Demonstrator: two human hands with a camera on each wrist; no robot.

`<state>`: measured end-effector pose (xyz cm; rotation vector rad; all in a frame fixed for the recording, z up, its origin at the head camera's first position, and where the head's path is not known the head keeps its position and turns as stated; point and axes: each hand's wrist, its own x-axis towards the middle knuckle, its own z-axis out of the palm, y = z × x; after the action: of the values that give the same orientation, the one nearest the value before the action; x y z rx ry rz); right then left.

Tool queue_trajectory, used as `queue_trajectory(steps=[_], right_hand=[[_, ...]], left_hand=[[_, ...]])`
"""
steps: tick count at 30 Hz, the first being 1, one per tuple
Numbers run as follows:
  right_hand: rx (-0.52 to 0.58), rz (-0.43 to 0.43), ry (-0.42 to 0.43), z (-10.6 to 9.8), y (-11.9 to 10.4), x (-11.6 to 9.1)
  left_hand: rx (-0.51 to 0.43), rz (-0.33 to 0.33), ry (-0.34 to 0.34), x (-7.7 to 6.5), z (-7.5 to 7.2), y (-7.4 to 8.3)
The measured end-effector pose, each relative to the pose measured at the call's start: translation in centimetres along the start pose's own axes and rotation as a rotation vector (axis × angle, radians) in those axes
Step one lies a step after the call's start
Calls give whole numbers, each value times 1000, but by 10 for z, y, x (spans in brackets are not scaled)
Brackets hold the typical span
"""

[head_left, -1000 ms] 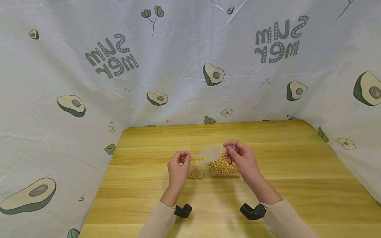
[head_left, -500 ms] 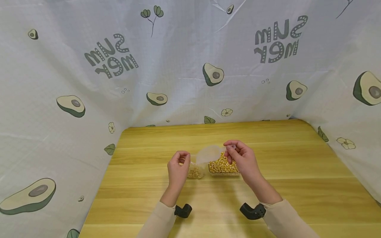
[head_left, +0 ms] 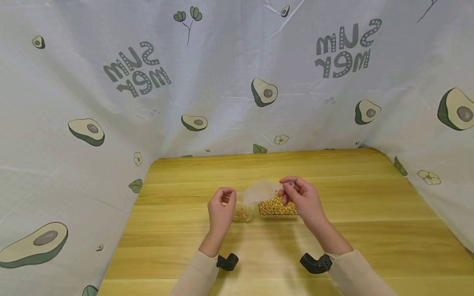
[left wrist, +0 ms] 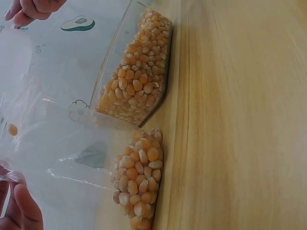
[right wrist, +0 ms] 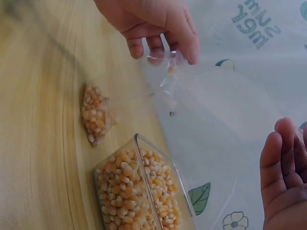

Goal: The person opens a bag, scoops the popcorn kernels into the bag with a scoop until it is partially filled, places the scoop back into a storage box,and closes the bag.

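Note:
In the head view my left hand (head_left: 221, 210) pinches the rim of a clear plastic bag (left wrist: 72, 139) and holds it up. Corn kernels (left wrist: 139, 177) fill the bag's bottom, which rests on the table. My right hand (head_left: 304, 201) grips the handle of a translucent scoop (head_left: 259, 192). The scoop slants leftward over the bag's mouth, and no kernels show in it. One kernel (left wrist: 13, 130) appears high up inside the bag. Just right of the bag, below the scoop, stands a clear box (right wrist: 136, 136) full of corn kernels (right wrist: 120, 184).
The wooden table (head_left: 177, 238) reaches forward to a pale curtain (head_left: 222, 74) printed with avocados, which also hangs at both sides. A black wrist device (head_left: 227, 262) sits on the left wrist, another black device (head_left: 315, 263) on the right.
A second ago yellow kernels lay at the scoop's front end; they have slid out toward the bag, and none show there now. Both hands have kept nearly the same place.

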<state>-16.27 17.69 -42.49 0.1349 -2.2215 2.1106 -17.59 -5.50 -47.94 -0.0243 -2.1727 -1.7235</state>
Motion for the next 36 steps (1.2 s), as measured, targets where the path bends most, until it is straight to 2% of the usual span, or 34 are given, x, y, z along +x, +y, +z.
queue_trajectory(steps=[9, 14, 20, 31, 36], right_hand=[[61, 5, 4, -18, 8, -4], [137, -17, 33, -33, 12, -8], [170, -39, 74, -52, 18, -12], [162, -9, 129, -70, 32, -19], [59, 21, 148, -77, 38, -22]], left_hand=[[9, 15, 9, -1, -1, -2], [10, 12, 12, -1, -1, -1], [-2, 10, 10, -1, -1, -1], [-13, 7, 27, -3, -1, -3], [-22, 2, 21, -2, 0, -3]])
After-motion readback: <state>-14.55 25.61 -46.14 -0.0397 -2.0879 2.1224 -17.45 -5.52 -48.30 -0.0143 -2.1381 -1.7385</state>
